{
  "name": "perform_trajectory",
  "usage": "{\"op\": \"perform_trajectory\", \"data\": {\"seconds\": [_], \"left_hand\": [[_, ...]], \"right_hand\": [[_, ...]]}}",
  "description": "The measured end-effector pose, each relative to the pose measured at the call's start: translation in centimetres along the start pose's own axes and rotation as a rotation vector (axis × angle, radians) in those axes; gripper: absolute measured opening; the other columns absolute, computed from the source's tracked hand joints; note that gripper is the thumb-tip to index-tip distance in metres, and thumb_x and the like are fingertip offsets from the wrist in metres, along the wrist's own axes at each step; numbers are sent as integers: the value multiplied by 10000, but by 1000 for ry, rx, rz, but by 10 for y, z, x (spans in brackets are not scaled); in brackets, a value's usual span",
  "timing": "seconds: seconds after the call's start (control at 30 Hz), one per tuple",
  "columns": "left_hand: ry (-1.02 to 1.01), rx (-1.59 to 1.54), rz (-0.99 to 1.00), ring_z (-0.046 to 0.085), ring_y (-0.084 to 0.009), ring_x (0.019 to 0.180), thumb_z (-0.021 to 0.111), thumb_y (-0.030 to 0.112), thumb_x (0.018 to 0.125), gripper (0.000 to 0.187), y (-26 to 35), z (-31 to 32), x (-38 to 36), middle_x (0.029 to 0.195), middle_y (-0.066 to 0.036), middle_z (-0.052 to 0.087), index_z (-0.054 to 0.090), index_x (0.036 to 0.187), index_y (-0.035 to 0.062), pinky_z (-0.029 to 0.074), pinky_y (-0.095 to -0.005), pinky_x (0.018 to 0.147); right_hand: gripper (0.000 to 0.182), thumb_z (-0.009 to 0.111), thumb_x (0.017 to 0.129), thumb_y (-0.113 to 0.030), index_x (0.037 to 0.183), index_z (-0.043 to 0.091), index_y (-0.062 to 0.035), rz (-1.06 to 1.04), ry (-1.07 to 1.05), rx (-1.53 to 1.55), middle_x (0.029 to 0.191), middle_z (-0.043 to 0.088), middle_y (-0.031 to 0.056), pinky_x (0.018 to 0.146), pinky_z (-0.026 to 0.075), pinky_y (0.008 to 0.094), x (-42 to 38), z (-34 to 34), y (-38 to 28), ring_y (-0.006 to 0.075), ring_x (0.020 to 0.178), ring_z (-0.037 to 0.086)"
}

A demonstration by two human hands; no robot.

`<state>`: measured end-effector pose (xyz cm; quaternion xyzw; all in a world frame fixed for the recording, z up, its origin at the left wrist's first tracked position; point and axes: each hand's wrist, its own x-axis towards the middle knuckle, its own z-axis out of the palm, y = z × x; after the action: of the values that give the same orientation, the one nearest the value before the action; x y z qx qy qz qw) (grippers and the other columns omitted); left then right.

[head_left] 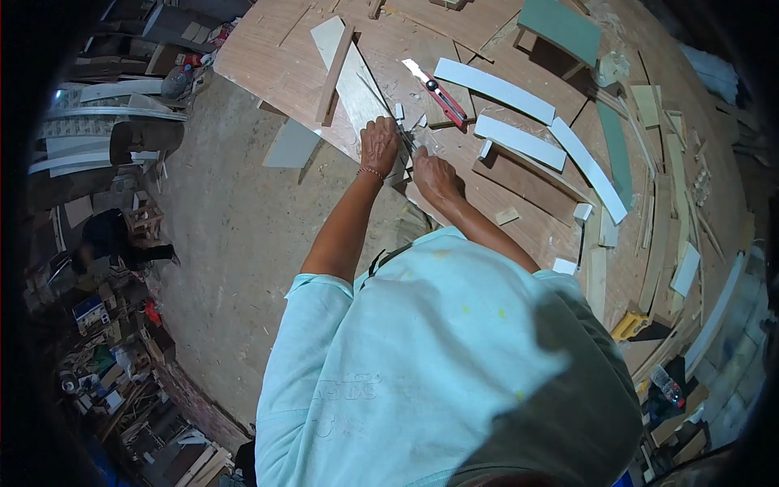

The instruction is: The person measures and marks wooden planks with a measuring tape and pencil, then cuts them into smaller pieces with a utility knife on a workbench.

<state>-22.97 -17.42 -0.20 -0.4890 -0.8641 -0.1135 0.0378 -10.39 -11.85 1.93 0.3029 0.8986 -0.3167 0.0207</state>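
Observation:
My left hand point(379, 142) is closed in a fist low over the bench edge, at the lower end of a pale flat board point(350, 73). Close beside it, my right hand point(436, 174) has its fingers curled, the index finger towards the left hand. Thin dark strips run between the two hands; what either hand grips is hidden. Small white offcuts point(399, 111) lie just beyond my fingers. A red utility knife point(445, 101) rests on the bench above the right hand, apart from it. Across the pale board lies a narrow wooden strip point(336, 77).
White curved pieces point(495, 89) lie on the plywood bench point(268, 36), right of the knife. Farther right are a green-topped wooden piece point(560, 32), long wood strips point(661, 219) and a yellow-handled tool point(629, 326). Another person point(114, 239) is at far left, near stacked scrap.

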Motion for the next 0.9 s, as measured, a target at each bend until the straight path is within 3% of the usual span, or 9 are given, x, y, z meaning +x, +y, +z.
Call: {"op": "perform_trajectory", "data": {"seconds": [0.53,0.67,0.9], "left_hand": [[67,-2,-52,496,-286,645,469,93,726,67,0,3,4,715,-145,493,442,728,32,407,-383,552],[26,-50,-29,500,-304,649,418,92,776,95,-2,0,5,736,-169,504,442,729,14,418,-399,562],[52,-69,-52,502,-295,680,422,95,774,87,-1,7,2,740,-162,502,448,741,18,418,-388,573]], "right_hand": [[191,349,814,-144,783,472,0,-137,158,-43,610,564,208,542,474,427,35,20,7,350,603,585],[217,333,846,-210,827,445,-25,-82,100,-13,630,562,207,537,456,451,14,12,8,357,600,572],[247,319,858,-242,830,422,-19,14,-8,8,665,550,242,598,430,485,-23,13,18,398,654,552]]}}
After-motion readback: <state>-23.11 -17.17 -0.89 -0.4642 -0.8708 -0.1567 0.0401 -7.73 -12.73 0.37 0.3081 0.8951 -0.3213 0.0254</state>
